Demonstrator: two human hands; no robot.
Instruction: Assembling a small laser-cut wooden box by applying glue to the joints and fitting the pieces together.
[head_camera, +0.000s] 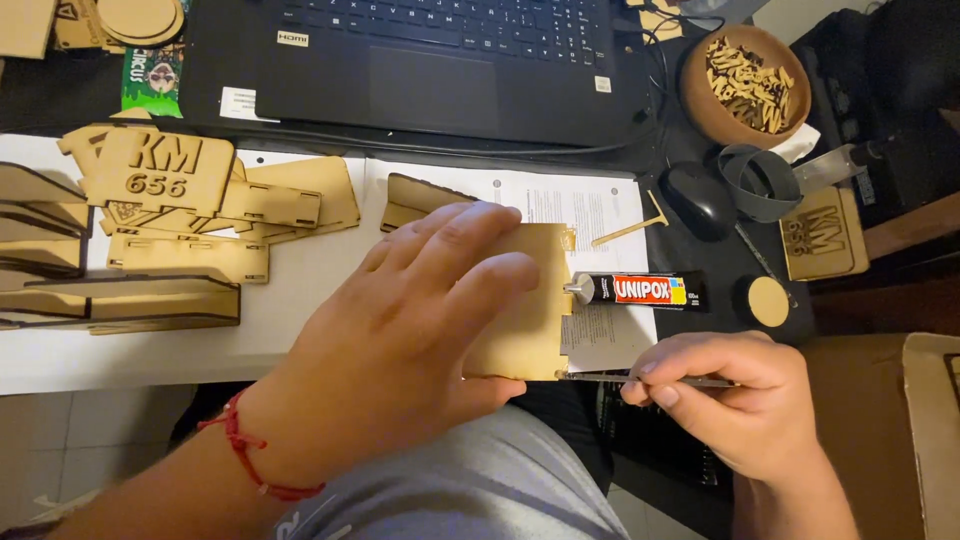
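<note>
left hand (420, 330): pressing flat, fingers spread, on the thin tan laser-cut wooden panel (530, 320); holding it down, not gripping.
right hand (725, 400): pinching a slim grey metal tool (650, 379) between thumb and fingers, closed on it; tip meeting the panel's lower right corner.
panel position: lying on printed white paper sheets (590, 210) at the near edge of the white surface (150, 350), overhanging toward the person's lap.
glue: black tube of adhesive with red label (640, 290) lying just beside the panel's right edge, nozzle pointing at it.
nearby: stack of similar tan wooden cut-outs (170, 210) to the left, black laptop (430, 60) behind, round wooden bowl of small wooden pieces (748, 85) far right.
doing it well: judging by the setup, keeping palm pressure even so the panel isn't shifting, working the tool along the edge in short light strokes, keeping fingertips clear of the nozzle side.
risk: overhang is flexing the thin board; probably snapping tabs if pressed hard.
</note>
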